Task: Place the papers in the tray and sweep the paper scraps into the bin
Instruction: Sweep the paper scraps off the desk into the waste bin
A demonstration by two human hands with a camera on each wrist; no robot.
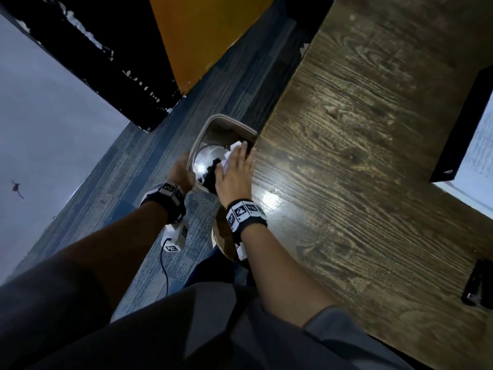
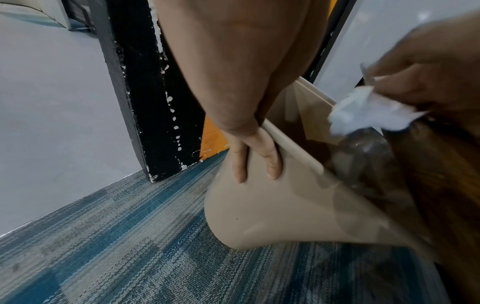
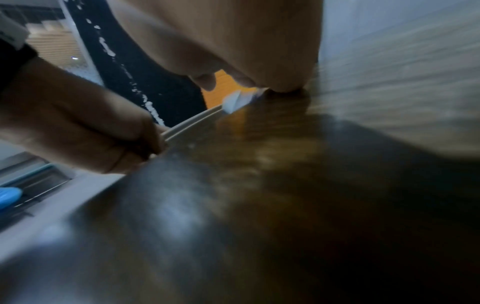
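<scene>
A beige bin (image 1: pixel 222 120) is held against the left edge of the wooden table (image 1: pixel 346 156). My left hand (image 1: pixel 184 172) grips its near rim, with the fingers (image 2: pixel 257 156) curled down the outer wall of the bin (image 2: pixel 272 205). My right hand (image 1: pixel 237 166) lies flat at the table edge, its fingers straight and pushing white paper scraps (image 1: pixel 234 150) over the edge above the bin's mouth. Crumpled scraps (image 2: pixel 369 109) show under the right hand (image 2: pixel 428 72). In the blurred right wrist view, one scrap (image 3: pixel 239 100) sits at the edge by the bin rim (image 3: pixel 192 121).
A black tray (image 1: pixel 458 124) holding printed papers (image 1: pixel 480 145) sits at the table's right edge. A small dark object (image 1: pixel 480 284) lies near the front right. Blue-grey carpet (image 1: pixel 165 129), a black post (image 1: pixel 106 62) and an orange panel (image 1: pixel 202 36) surround the bin.
</scene>
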